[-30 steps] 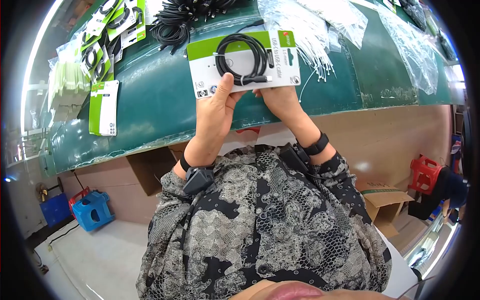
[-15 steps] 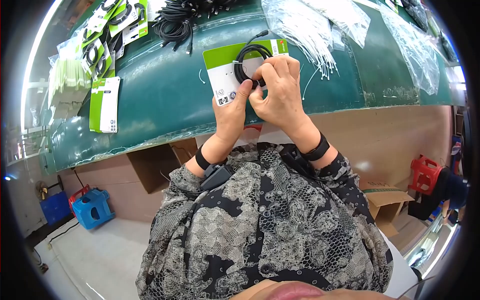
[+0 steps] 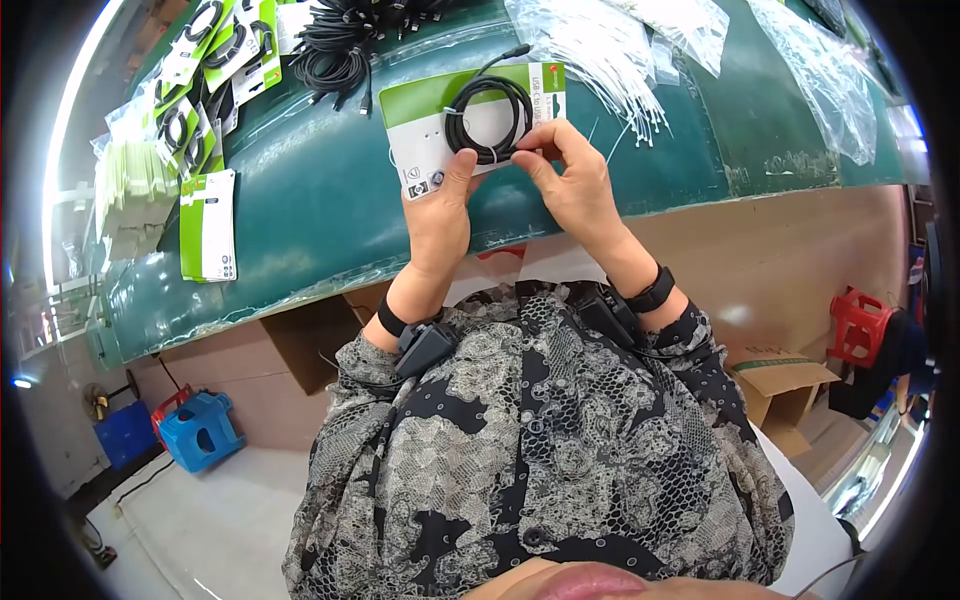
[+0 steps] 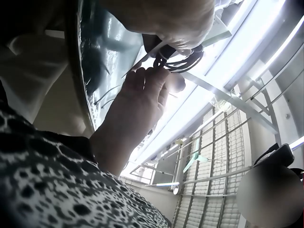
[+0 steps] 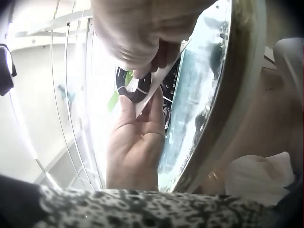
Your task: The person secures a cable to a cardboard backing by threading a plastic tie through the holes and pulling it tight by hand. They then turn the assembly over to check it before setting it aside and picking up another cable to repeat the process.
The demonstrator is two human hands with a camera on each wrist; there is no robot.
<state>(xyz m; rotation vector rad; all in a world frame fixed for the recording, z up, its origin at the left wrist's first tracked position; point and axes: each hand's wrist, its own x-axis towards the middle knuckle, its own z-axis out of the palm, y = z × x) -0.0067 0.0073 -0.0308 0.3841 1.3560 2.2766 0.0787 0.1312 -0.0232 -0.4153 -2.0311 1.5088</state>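
My left hand (image 3: 440,225) grips the lower left of a green and white packaging card (image 3: 410,140), its thumb on the front beside the coil. On the card sits a coiled black USB-C cable (image 3: 525,110), bound with white ties, one plug end sticking up past the card's top edge. At the coil's lower right, the thumb and forefinger of my right hand (image 3: 580,190) pinch the cable, partly hiding the card's right side. The right wrist view shows the coil (image 5: 142,88) against the card, above the left thumb.
Loose black cables (image 3: 335,60) are heaped at the back of the green table (image 3: 300,210). White cable ties (image 3: 600,75) spread from a bag behind the right hand. Finished cable cards (image 3: 215,60) and a stack of blank cards (image 3: 208,225) lie at left; clear plastic bags (image 3: 825,85) lie at right.
My right hand has come from behind the card to its front and pinches the cable at the coil's lower right. Over the last half second the card has shifted slightly left.
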